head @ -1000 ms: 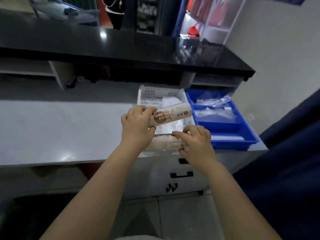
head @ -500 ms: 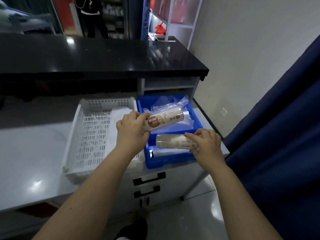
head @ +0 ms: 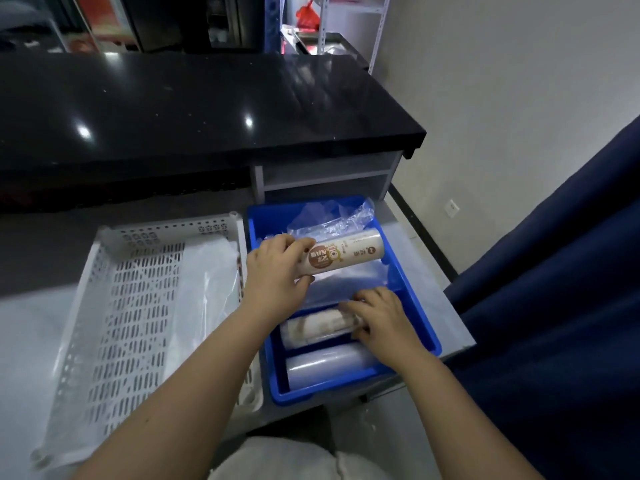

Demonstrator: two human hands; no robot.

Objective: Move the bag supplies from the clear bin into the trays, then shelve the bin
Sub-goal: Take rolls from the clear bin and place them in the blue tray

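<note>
Left hand (head: 277,271) grips labelled roll (head: 346,256), held over blue tray (head: 420,317). Right hand (head: 381,318) closed on second roll (head: 311,329), blurred, apparently lying in tray's near section. Clear roll (head: 329,363) just below it. Loose bags (head: 332,216) beyond hands. White perforated tray (head: 104,306), left of left hand, holds plastic sheet (head: 204,292).

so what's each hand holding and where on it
Left hand grips the labelled roll by its left end, above the blue tray. Right hand holds a second roll at its right end, low in the tray.
</note>
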